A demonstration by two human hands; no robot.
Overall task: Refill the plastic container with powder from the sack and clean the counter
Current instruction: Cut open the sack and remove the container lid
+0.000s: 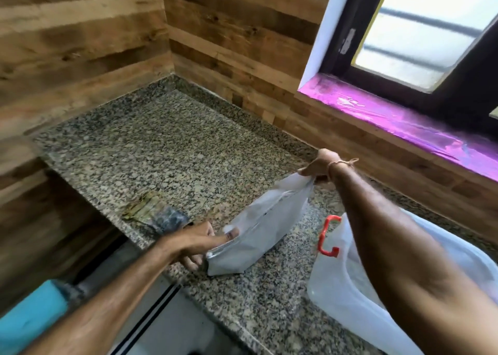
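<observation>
Wood-panelled wall (80, 44) at the back; window (417, 31) on the right, above a purple sill (404, 123); blue thing (29, 317) lower left.

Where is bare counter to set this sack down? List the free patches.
Largest: the back corner of the granite counter, between the two wood walls, behind the sack and the dark bundle near the front edge. Smaller: the front strip between sack and plastic container. Crowded: the right end, filled by the container.

Whitish sack (256, 236) tilted on counter (161, 152), container (336, 287) beside
</observation>
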